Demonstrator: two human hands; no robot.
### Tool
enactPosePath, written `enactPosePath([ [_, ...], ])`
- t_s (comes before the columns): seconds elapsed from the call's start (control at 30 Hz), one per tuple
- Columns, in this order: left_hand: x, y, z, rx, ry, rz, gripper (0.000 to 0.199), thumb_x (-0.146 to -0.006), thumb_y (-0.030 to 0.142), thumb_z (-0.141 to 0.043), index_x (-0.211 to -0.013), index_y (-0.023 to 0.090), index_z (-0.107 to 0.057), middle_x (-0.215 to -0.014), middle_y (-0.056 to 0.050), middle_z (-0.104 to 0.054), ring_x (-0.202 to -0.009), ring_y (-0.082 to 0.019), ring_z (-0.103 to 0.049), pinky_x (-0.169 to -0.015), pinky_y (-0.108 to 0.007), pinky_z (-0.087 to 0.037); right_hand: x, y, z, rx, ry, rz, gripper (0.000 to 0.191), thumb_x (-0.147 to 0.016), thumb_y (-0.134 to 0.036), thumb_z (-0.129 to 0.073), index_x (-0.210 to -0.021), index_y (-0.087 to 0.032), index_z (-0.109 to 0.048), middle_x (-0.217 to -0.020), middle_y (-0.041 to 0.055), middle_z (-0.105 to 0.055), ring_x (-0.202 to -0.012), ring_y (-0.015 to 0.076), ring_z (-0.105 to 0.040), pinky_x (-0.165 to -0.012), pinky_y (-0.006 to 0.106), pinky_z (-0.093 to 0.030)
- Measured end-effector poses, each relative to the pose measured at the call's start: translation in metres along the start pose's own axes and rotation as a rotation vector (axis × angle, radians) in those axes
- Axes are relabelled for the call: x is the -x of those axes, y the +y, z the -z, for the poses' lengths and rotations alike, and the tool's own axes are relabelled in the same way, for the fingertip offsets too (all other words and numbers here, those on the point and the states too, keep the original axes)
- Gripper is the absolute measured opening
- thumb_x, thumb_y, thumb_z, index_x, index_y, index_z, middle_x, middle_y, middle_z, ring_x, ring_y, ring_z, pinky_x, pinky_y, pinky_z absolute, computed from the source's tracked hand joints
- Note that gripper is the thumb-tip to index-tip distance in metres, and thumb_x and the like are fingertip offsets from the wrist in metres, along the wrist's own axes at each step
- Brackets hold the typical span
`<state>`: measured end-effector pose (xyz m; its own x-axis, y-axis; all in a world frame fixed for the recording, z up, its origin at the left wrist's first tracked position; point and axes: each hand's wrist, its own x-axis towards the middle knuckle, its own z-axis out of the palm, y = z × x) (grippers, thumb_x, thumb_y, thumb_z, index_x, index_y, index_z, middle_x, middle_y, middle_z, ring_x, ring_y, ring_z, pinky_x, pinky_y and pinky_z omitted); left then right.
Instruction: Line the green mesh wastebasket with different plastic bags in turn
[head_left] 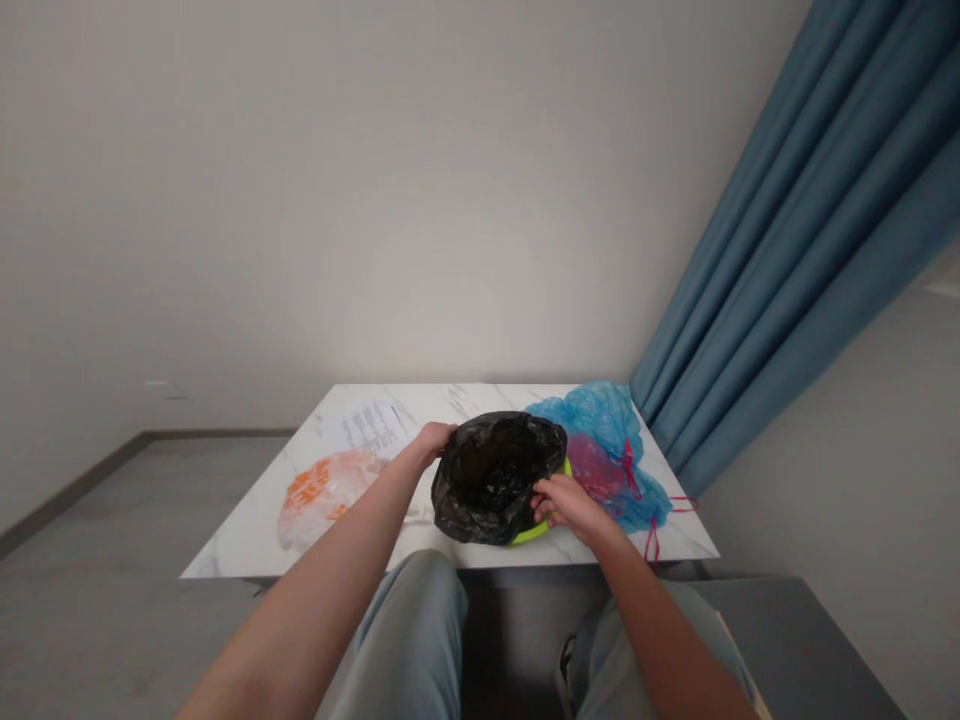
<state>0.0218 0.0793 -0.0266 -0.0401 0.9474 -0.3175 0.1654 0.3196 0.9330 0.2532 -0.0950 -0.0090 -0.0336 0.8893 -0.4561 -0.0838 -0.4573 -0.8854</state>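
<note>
A black plastic bag (499, 480) lines a yellow-green container (534, 532), whose rim shows at the right and front. The bag's mouth is spread wide, with its edge folded over most of the rim. My left hand (436, 438) is closed on the bag's far left edge, its fingertips partly hidden by the plastic. At the right front edge, my right hand (559, 500) pinches the black bag near the exposed rim, fingers bent.
Blue plastic bags (600, 415) with red ties and a pink bag (592, 467) lie right on the marble-patterned table (442, 400). A white-and-orange bag (322, 495) and a printed sheet (367, 425) lie left. A blue curtain (795, 240) hangs at the right.
</note>
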Motion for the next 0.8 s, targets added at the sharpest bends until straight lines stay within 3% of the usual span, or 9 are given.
enactPosePath([
  [0.13,0.006,0.002,0.005,0.047,0.080,-0.127,0.023,-0.067,0.036,-0.066,-0.062,0.015,-0.060,-0.059,-0.003,-0.060,-0.064,-0.017,-0.055,-0.060,-0.027,-0.041,-0.006,-0.001,0.014,-0.139,0.206,0.146,0.020,-0.069,-0.033,-0.066,-0.065,-0.017,-0.054,-0.055,-0.0027,-0.055,-0.048,0.0091,-0.052,-0.043,0.018,-0.035],
  [0.23,0.018,0.003,0.007,0.104,0.092,-0.192,0.025,-0.065,0.039,-0.067,-0.072,0.015,-0.062,-0.067,-0.003,-0.063,-0.067,-0.017,-0.057,-0.063,-0.026,-0.043,-0.012,0.000,0.029,-0.196,0.395,0.239,0.021,-0.063,-0.031,-0.070,-0.060,-0.017,-0.055,-0.057,-0.0026,-0.055,-0.054,0.0085,-0.051,-0.049,0.018,-0.041],
  [0.37,0.041,-0.002,0.014,0.185,0.066,-0.230,0.042,-0.060,0.036,-0.069,-0.096,0.017,-0.061,-0.073,-0.001,-0.065,-0.067,-0.017,-0.060,-0.065,-0.028,-0.046,-0.015,0.001,0.041,-0.299,0.546,0.289,0.023,-0.059,-0.033,-0.075,-0.064,-0.019,-0.057,-0.065,-0.0008,-0.060,-0.061,0.0119,-0.056,-0.054,0.022,-0.048],
  [0.5,0.062,-0.013,0.021,0.235,0.039,-0.352,0.049,-0.056,0.021,-0.067,-0.104,0.019,-0.060,-0.095,-0.005,-0.067,-0.086,-0.018,-0.065,-0.081,-0.030,-0.048,-0.020,-0.002,0.047,-0.134,0.553,0.272,0.032,-0.065,-0.049,-0.073,-0.071,-0.018,-0.065,-0.059,0.0008,-0.061,-0.055,0.0149,-0.055,-0.049,0.025,-0.042],
  [0.6,0.073,-0.021,0.020,0.201,0.032,-0.462,0.042,-0.056,0.014,-0.062,-0.098,0.019,-0.061,-0.099,-0.006,-0.067,-0.096,-0.019,-0.064,-0.091,-0.033,-0.047,-0.029,-0.007,0.053,0.127,0.469,0.433,0.032,-0.067,-0.048,-0.071,-0.062,-0.017,-0.066,-0.065,0.0034,-0.067,-0.064,0.0172,-0.058,-0.060,0.027,-0.043],
  [0.67,0.079,-0.024,0.016,0.160,0.034,-0.443,0.042,-0.059,0.012,-0.059,-0.100,0.019,-0.060,-0.098,-0.006,-0.068,-0.097,-0.019,-0.065,-0.091,-0.032,-0.048,-0.036,-0.008,0.056,0.217,0.468,0.494,0.025,-0.067,-0.042,-0.069,-0.061,-0.018,-0.066,-0.068,0.0033,-0.068,-0.067,0.0175,-0.058,-0.065,0.027,-0.042],
  [0.8,0.087,-0.027,0.015,0.062,0.183,-0.208,0.050,-0.064,0.016,-0.063,-0.113,0.018,-0.055,-0.099,-0.007,-0.067,-0.083,-0.018,-0.066,-0.072,-0.029,-0.051,-0.043,-0.007,0.055,0.173,0.579,0.515,0.018,-0.069,-0.034,-0.058,-0.061,-0.018,-0.062,-0.062,-0.0001,-0.060,-0.062,0.0149,-0.050,-0.061,0.025,-0.038],
])
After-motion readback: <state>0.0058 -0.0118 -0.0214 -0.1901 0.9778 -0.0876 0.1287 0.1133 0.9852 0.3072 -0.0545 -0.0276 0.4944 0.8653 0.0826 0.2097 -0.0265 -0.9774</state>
